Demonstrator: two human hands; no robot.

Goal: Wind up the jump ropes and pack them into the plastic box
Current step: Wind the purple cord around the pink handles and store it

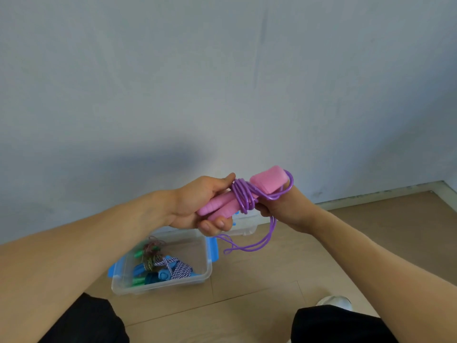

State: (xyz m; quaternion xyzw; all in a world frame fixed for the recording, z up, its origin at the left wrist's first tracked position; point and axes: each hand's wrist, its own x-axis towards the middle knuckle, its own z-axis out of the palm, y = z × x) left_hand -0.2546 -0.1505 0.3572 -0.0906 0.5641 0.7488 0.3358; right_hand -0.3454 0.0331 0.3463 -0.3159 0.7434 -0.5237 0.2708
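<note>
My left hand (197, 204) grips the two pink handles (220, 206) of a jump rope, held side by side above the floor. Purple cord (243, 194) is wound in several turns around the middle of the handles. My right hand (284, 206) pinches the cord beside the coil, one strand looping over the wide pink handle ends (268, 180). A loose length of purple cord (249, 245) hangs below my hands. Under them stands the clear plastic box (205, 273) with blue clips, holding several wound ropes with green and blue handles (160, 268).
A pale wall rises straight ahead and meets the wooden floor (272, 280) along a skirting edge at the right. The box lid (243, 229) lies behind the box. My knees in black fabric fill the bottom corners, with a shoe (333, 302) at the right.
</note>
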